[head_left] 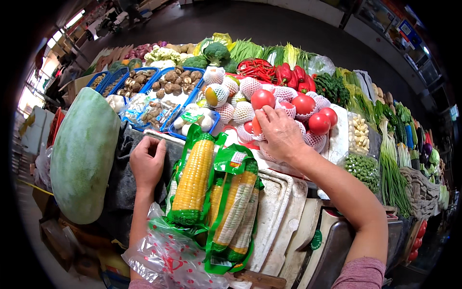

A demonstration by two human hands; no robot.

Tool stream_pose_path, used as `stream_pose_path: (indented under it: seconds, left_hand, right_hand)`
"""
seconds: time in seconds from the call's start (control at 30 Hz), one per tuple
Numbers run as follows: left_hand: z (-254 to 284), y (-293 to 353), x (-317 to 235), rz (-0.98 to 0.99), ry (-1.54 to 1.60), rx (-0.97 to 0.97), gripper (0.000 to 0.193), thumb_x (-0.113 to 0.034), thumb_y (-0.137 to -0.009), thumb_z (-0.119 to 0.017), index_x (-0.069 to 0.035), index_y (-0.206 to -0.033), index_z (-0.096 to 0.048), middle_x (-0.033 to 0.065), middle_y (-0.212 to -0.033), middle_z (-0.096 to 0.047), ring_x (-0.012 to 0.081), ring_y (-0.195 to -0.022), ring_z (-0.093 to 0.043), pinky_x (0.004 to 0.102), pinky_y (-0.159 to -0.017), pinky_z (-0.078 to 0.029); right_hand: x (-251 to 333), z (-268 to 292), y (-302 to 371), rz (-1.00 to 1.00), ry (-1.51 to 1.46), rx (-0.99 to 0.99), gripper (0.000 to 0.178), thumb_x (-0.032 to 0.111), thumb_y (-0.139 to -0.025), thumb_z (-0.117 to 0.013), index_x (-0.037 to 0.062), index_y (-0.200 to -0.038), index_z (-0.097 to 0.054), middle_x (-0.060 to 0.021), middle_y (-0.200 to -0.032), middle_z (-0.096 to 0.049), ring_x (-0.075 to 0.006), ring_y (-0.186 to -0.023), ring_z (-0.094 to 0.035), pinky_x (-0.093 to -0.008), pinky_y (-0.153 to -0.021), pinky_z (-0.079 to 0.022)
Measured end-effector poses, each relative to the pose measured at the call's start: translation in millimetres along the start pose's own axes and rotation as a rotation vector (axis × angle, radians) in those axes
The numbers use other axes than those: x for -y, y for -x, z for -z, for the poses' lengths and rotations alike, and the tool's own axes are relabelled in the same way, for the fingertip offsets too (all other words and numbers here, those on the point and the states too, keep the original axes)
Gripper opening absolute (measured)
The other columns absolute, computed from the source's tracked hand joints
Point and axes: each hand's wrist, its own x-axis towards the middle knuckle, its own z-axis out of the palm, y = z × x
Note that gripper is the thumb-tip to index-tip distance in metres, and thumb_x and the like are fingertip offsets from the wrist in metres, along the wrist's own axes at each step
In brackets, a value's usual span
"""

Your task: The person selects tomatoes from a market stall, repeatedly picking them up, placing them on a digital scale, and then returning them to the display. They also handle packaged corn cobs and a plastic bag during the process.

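Note:
My right hand reaches over a heap of tomatoes in white foam nets, its fingers curled down around a red tomato that the hand partly hides. Just beyond the fingertips sits another tomato. My left hand is held over dark cloth beside the packed corn, fingers bent in toward the thumb, with nothing visible in them. A clear plastic bag with red marks hangs by my left forearm. More corn in green wrapping lies in front of me.
A large pale green winter melon stands at the left. Blue trays of mushrooms lie behind. Red peppers, broccoli, peeled garlic and green peas surround the tomatoes. White foam trays are stacked near me.

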Motion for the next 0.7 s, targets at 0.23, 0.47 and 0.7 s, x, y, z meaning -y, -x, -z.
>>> stream_pose_path:
  seconds: [0.23, 0.47, 0.7]
  left_hand:
    - [-1.0, -0.7, -3.7, 0.007, -0.022, 0.006, 0.022, -0.019, -0.092, -0.077, -0.002, -0.083, -0.067, 0.0098, -0.075, -0.07, 0.022, -0.063, -0.067, 0.0352, -0.062, -0.051]
    - [3.6, 1.6, -1.8, 0.008, -0.053, 0.002, 0.022, -0.02, -0.092, -0.077, -0.003, -0.083, -0.067, 0.0102, -0.075, -0.069, 0.0244, -0.064, -0.067, 0.0366, -0.062, -0.05]
    - [1.0, -0.5, -3.6, 0.002, -0.042, 0.001, 0.022, -0.02, -0.092, -0.078, -0.003, -0.083, -0.067, 0.0094, -0.074, -0.069, 0.0221, -0.063, -0.066, 0.0358, -0.061, -0.05]
  right_hand:
    - [-10.4, -16.6, 2.1, 0.03, -0.059, -0.09, 0.082, 0.022, -0.072, -0.086, 0.0006, -0.143, -0.051, -0.0217, -0.135, -0.06, -0.0406, -0.116, -0.062, -0.0486, -0.1, -0.054]
    - [-34.7, 42.7, -18.9, -0.135, -0.322, -0.029, 0.08, 0.039, -0.075, -0.081, -0.0015, -0.14, -0.056, -0.028, -0.128, -0.064, -0.0406, -0.119, -0.064, -0.0472, -0.106, -0.051]
    - [-93.5, 89.5, 8.1, -0.369, -0.059, 0.159, 0.082, 0.037, -0.073, -0.079, -0.0004, -0.142, -0.056, -0.0247, -0.133, -0.063, -0.0392, -0.124, -0.063, -0.0446, -0.109, -0.05]
